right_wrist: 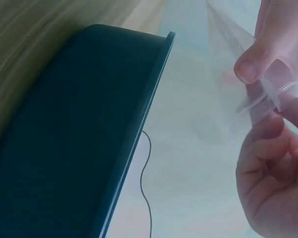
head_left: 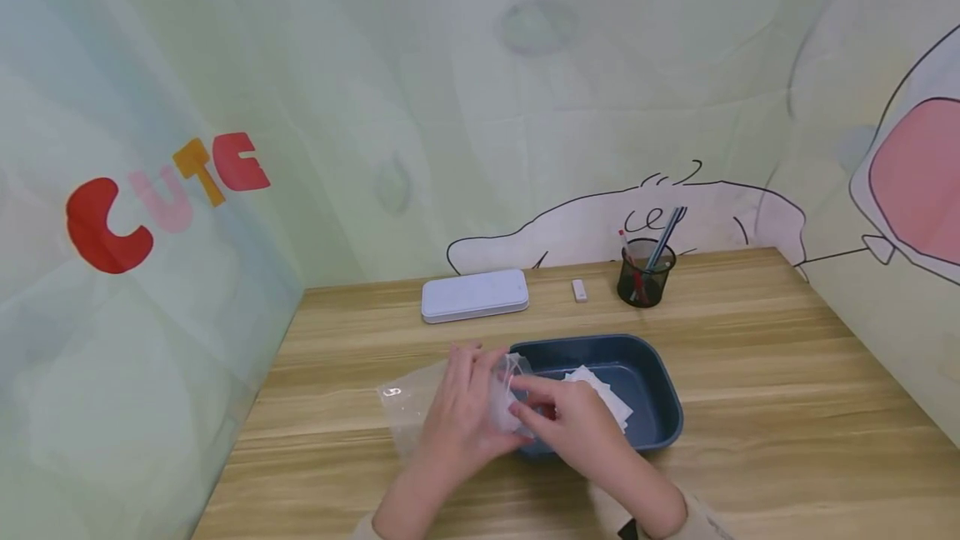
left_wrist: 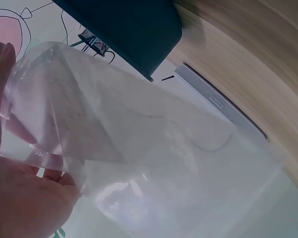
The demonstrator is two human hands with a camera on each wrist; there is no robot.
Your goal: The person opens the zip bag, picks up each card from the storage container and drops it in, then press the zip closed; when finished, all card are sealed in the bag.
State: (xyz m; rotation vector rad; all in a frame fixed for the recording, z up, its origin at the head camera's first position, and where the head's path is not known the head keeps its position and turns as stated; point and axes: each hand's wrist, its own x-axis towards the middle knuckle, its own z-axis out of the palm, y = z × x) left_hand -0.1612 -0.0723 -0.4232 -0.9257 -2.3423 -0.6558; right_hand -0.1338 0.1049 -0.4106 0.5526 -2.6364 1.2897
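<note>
A clear plastic zip bag (head_left: pixel 408 402) hangs between my hands, stretched toward the left in the head view. My left hand (head_left: pixel 459 411) grips the bag near its opening, and in the left wrist view the loose, see-through body of the bag (left_wrist: pixel 164 134) spreads out from that hand (left_wrist: pixel 35 193). At the bag's mouth, my right hand (head_left: pixel 581 419) pinches the edge between thumb and fingers. Beneath and behind that hand, some flat white pieces (head_left: pixel 609 398) lie in a dark blue tray (head_left: pixel 663 382); the hands partly hide them. In the right wrist view, ridged strips show at the bag's mouth (right_wrist: pixel 260 101).
At the back of the wooden table (head_left: pixel 750 340) lie a pale flat case (head_left: pixel 475 296) and a small whitish block (head_left: pixel 579 290). A black mesh cup (head_left: pixel 645 277) of pens stands to their right. Printed cloth (head_left: pixel 360 107) surrounds the table's back and sides.
</note>
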